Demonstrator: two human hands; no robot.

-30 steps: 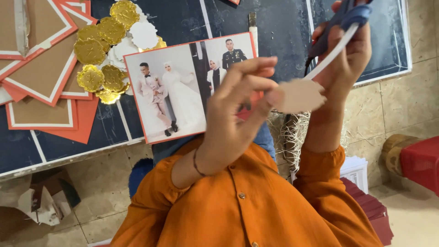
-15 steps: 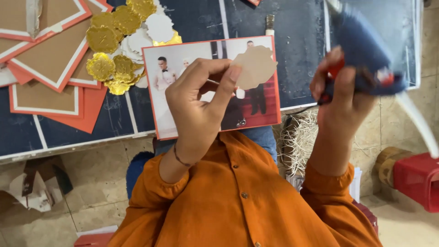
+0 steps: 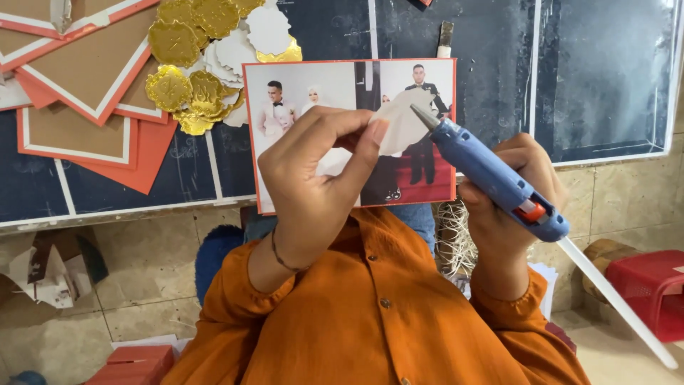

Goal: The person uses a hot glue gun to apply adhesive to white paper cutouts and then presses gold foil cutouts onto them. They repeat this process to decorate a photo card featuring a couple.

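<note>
Glossy blue plastic glue gun (image 3: 491, 175); matt paper cutout (image 3: 400, 127); shiny gold-foil discs (image 3: 187, 93) (crinkled); glossy photo card (image 3: 342, 93).

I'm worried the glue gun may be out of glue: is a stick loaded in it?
Loaded. A pale glue stick juts from the back of the blue glue gun, held in the right hand.

A dark board (image 3: 313, 28) with pale ruled lines carries the craft pieces. On its left lie brown cards with orange and white borders (image 3: 78, 64), overlapping. Just right of them sits a heap of gold scalloped discs (image 3: 187, 85) mixed with white scalloped discs (image 3: 267, 28). Near the middle lies a photo print with an orange border (image 3: 335, 85). Beyond the board's near edge is a beige tiled floor (image 3: 142, 285).
</note>
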